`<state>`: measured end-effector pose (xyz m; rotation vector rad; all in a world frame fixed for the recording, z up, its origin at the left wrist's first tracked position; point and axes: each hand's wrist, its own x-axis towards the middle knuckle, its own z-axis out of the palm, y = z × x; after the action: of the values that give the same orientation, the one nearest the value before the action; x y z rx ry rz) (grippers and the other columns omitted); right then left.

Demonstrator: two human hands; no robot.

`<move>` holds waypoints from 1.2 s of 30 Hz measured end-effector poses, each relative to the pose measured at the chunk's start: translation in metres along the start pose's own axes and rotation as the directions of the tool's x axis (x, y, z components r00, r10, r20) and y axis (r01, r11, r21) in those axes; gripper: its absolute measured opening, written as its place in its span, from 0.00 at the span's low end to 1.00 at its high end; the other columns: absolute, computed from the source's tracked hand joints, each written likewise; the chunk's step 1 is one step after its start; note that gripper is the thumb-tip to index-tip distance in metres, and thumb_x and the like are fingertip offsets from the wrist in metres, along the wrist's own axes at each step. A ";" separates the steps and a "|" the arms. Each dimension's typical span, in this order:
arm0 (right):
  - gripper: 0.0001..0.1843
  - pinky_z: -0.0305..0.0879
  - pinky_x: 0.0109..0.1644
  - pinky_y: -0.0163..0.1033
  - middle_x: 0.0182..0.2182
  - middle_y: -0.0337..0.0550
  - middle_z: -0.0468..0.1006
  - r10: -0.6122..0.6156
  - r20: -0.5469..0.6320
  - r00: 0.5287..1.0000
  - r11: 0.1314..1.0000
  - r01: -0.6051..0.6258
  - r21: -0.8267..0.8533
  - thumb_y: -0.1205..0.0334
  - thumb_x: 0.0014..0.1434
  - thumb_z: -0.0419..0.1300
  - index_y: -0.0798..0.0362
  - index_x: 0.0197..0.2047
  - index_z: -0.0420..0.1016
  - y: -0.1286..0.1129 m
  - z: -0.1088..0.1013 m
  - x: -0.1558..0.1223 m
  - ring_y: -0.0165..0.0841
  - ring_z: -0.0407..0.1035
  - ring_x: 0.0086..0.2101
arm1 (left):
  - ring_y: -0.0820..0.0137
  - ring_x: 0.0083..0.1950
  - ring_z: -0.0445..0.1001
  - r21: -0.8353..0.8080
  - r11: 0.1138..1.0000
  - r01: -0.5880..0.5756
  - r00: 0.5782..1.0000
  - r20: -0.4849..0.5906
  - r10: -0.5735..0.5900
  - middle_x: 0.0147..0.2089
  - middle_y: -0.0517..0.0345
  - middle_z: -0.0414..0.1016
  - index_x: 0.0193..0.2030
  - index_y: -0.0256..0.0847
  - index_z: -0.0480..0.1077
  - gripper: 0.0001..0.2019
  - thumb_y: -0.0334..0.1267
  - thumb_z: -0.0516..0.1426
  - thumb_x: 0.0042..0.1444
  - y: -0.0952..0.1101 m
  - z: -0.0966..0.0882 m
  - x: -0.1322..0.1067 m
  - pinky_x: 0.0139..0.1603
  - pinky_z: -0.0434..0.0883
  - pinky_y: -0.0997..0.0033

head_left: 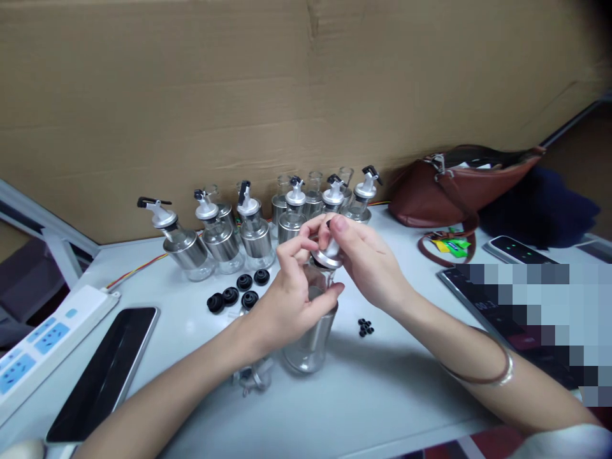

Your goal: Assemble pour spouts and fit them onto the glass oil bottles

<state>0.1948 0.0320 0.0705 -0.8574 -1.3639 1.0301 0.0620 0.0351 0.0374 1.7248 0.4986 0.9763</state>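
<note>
A glass oil bottle with a steel sleeve (308, 354) stands on the table in front of me, tilted slightly. My left hand (291, 287) wraps round its upper part, thumb along the front and fingers curled up by the top. On the neck sits a silver pourer cap (328, 256), which my right hand (368, 258) pinches from the right. A small black bit shows at the right thumb's tip; the fingers hide most of the spout. Several black ribbed stoppers (249, 299) lie left of the bottle, and small black pieces (366, 327) to its right.
Several similar bottles (258, 239) line the back, some topped with pourers, by a cardboard wall (215, 95). Clear parts (255, 376) lie by my left forearm. A phone (105, 370) and power strip (48, 344) are left; a brown bag (430, 191) is right.
</note>
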 end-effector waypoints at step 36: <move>0.24 0.63 0.46 0.41 0.38 0.43 0.71 -0.162 -0.119 0.980 0.987 0.162 -0.006 0.49 0.65 0.50 0.52 0.20 0.62 -0.003 0.012 -0.020 0.35 0.65 0.37 | 0.61 0.53 0.72 0.345 0.873 -0.345 0.933 0.023 0.359 0.51 0.49 0.62 0.51 0.47 0.45 0.21 0.40 0.56 0.60 -0.022 0.004 -0.006 0.51 0.71 0.55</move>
<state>0.1842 0.0109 0.0669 -0.7788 -1.3073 0.8422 0.0647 0.0360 0.0144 2.1681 0.4046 1.2410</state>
